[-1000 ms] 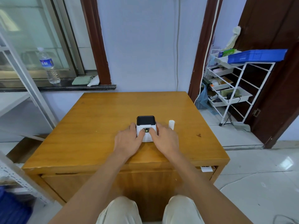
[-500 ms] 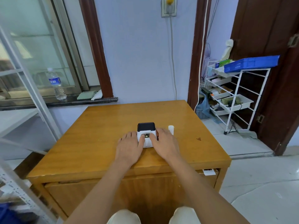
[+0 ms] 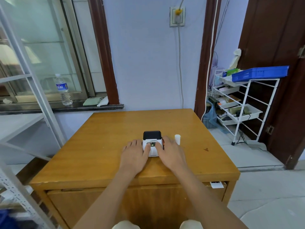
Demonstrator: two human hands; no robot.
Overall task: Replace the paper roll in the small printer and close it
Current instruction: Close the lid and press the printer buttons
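A small white printer (image 3: 152,151) with a black lid at its far end sits closed on the wooden table (image 3: 102,146), near the front middle. My left hand (image 3: 134,152) lies flat against its left side, thumb on the white top. My right hand (image 3: 170,152) rests against its right side, thumb also on top beside a small lit display. A white paper roll (image 3: 177,139) stands upright on the table just right of my right hand, apart from the printer.
The table stands against a pale wall with a socket and cable (image 3: 177,17). A white wire rack (image 3: 239,103) carrying a blue tray stands to the right on the floor. A water bottle (image 3: 63,90) sits on the window ledge at the left. Metal shelving (image 3: 19,192) borders the left.
The view has tilted upward, showing more wall and the socket. Both hands stay on the printer's sides with thumbs on top; the printer and roll have not moved.
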